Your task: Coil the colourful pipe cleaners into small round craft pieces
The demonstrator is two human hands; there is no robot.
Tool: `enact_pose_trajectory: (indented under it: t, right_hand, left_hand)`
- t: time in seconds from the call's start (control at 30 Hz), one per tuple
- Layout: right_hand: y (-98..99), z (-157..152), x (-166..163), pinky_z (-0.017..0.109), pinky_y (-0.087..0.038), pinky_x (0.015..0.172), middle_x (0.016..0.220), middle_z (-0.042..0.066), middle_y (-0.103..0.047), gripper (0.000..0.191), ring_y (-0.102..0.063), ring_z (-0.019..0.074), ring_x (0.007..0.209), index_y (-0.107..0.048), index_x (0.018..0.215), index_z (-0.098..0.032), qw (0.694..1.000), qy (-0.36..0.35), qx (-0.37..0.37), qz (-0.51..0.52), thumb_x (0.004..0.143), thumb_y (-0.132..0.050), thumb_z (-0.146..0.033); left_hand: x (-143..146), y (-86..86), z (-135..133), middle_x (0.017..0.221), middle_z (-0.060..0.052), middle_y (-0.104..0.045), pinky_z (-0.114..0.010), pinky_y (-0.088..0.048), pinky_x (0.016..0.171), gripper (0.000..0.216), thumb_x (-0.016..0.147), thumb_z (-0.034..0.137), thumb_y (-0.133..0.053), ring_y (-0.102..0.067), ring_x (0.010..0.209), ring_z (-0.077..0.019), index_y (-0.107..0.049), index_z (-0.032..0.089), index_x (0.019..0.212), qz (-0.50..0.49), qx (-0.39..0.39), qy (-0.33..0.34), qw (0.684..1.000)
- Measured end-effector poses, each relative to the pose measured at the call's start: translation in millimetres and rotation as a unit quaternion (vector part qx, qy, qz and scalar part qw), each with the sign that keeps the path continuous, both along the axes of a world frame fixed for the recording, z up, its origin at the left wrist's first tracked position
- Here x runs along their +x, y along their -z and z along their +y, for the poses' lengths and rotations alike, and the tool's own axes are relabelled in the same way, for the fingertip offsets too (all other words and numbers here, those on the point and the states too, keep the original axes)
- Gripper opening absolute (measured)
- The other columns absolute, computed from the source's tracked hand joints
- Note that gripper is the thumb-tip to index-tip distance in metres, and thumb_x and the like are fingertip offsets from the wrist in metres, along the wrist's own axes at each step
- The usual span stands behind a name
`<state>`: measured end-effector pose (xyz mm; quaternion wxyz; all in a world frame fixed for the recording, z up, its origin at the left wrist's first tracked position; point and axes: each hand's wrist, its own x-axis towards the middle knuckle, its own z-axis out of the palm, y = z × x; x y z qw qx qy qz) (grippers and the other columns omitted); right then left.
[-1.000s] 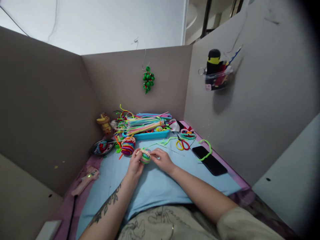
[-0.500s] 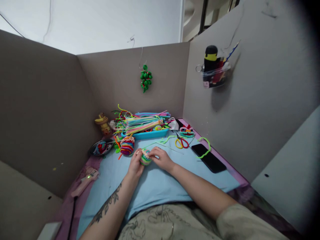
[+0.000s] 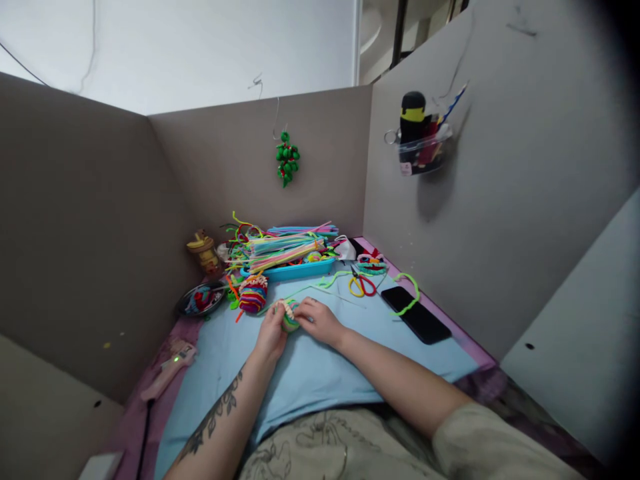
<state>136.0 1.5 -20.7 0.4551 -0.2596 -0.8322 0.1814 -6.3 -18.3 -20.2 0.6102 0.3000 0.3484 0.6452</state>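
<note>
A small round striped pipe-cleaner ball (image 3: pixel 291 323), green, blue and pink with a cream band on top, is held over the blue cloth (image 3: pixel 310 373). My left hand (image 3: pixel 271 331) is closed around its left side, thumb by the cream band. At its right side, the fingers of my right hand (image 3: pixel 321 322) are pinched against it; the fingertips are partly hidden. A thin green pipe cleaner (image 3: pixel 300 288) lies just behind the hands. To the left stands a bigger ball of red, purple and yellow stripes (image 3: pixel 253 295).
Behind is a blue tray (image 3: pixel 300 270) heaped with pipe cleaners (image 3: pixel 285 248). Scissors (image 3: pixel 363 285) and a black phone (image 3: pixel 417 317) lie to the right. A dark bowl (image 3: pixel 201 300) and a pink glue gun (image 3: pixel 170 370) are at left. Grey panels (image 3: pixel 320 160) enclose the table.
My right hand has shifted slightly left, closer against the ball, and the ball appears a little turned. My left hand still grips it. The whole view has shifted slightly.
</note>
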Motion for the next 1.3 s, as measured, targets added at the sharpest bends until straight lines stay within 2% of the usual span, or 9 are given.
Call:
enact_pose_trajectory:
  t: [0.1,0.23,0.43,0.67,0.83,0.97,1.1,1.2,1.3]
  right_hand:
    - [1.2,1.3,-0.1,0.027,-0.043,0.076,0.081,0.002,-0.054,0.015,-0.053,0.0147,0.081,-0.063,0.086,-0.020,1.000,0.021,-0.009,0.017,0.079,-0.053,-0.011]
    - [1.0,2.8,1.3,0.027,-0.043,0.075,0.080,0.002,-0.054,0.015,-0.052,0.0147,0.081,-0.062,0.086,-0.020,0.999,0.033,-0.019,0.037,0.079,-0.053,-0.010]
    - [0.8,0.7,0.9,0.027,-0.043,0.076,0.081,0.002,-0.054,0.015,-0.053,0.0141,0.080,-0.063,0.086,-0.020,1.000,0.014,-0.017,0.022,0.079,-0.053,-0.010]
    - [-0.2,-3.7,0.6,0.026,-0.044,0.077,0.085,0.003,-0.054,0.013,-0.052,0.0146,0.082,-0.062,0.086,-0.020,0.999,-0.008,0.026,-0.032,0.080,-0.054,-0.012]
    - [-2.2,-6.9,0.4,0.030,-0.044,0.079,0.086,0.004,-0.057,0.013,-0.052,0.0167,0.084,-0.060,0.090,-0.020,0.998,-0.022,0.051,-0.043,0.082,-0.052,-0.014]
    - [-1.5,-7.5,-0.7,0.031,-0.044,0.079,0.088,0.005,-0.060,0.018,-0.053,0.0171,0.085,-0.059,0.095,-0.020,0.996,-0.035,0.062,-0.049,0.081,-0.050,-0.012]
    - [0.8,-7.1,-1.7,0.030,-0.043,0.079,0.086,0.005,-0.060,0.015,-0.053,0.0169,0.084,-0.060,0.090,-0.020,0.996,-0.044,0.066,-0.052,0.081,-0.050,-0.012]
    - [1.9,-6.7,-1.6,0.030,-0.043,0.078,0.083,0.004,-0.059,0.014,-0.052,0.0165,0.082,-0.060,0.087,-0.020,0.998,-0.024,0.049,-0.037,0.081,-0.050,-0.011]
    - [1.2,-5.6,-0.5,0.028,-0.043,0.074,0.079,0.003,-0.056,0.013,-0.052,0.0157,0.079,-0.058,0.084,-0.019,1.000,0.016,0.015,0.000,0.080,-0.049,-0.010]
  left_hand:
    - [-0.9,-1.7,-3.0,0.085,-0.003,-0.065,-0.023,-0.049,0.062,0.041,0.065,0.032,-0.074,-0.062,0.070,-0.0130,-0.055,0.016,0.097,0.017,0.005,0.006,1.000]
    - [-2.8,-4.2,-4.8,0.088,-0.004,-0.066,-0.023,-0.050,0.060,0.059,0.055,0.021,-0.080,-0.063,0.070,-0.0139,-0.051,0.019,0.106,0.016,-0.001,0.011,1.000]
    - [-1.1,-7.3,-6.0,0.080,-0.001,-0.063,-0.023,-0.049,0.058,0.049,0.059,0.031,-0.077,-0.061,0.064,-0.0123,-0.052,0.019,0.099,0.025,-0.030,-0.005,0.999]
    - [4.2,-5.4,-6.9,0.075,0.001,-0.060,-0.021,-0.045,0.056,0.059,0.053,0.031,-0.080,-0.058,0.058,-0.0101,-0.047,0.018,0.100,0.102,-0.016,-0.078,0.992]
    - [1.9,-2.6,-5.3,0.074,0.001,-0.059,-0.022,-0.044,0.056,0.061,0.051,0.033,-0.080,-0.057,0.057,-0.0103,-0.047,0.018,0.100,0.121,-0.011,-0.102,0.987]
    - [0.0,1.9,-3.2,0.072,0.001,-0.059,-0.021,-0.043,0.054,0.060,0.052,0.036,-0.079,-0.057,0.057,-0.0112,-0.048,0.017,0.100,0.133,-0.013,-0.103,0.986]
    - [-0.7,4.7,-1.5,0.070,0.001,-0.058,-0.020,-0.043,0.053,0.056,0.054,0.036,-0.078,-0.056,0.057,-0.0105,-0.050,0.016,0.097,0.158,-0.012,-0.107,0.982]
    - [-1.3,3.4,-1.9,0.072,0.000,-0.059,-0.019,-0.043,0.053,0.049,0.060,0.039,-0.074,-0.056,0.058,-0.0098,-0.052,0.015,0.096,0.156,0.002,-0.089,0.984]
    - [-2.5,0.1,-3.4,0.080,-0.003,-0.061,-0.022,-0.045,0.055,0.046,0.064,0.040,-0.070,-0.058,0.062,-0.0116,-0.053,0.016,0.100,0.105,0.006,-0.044,0.993]
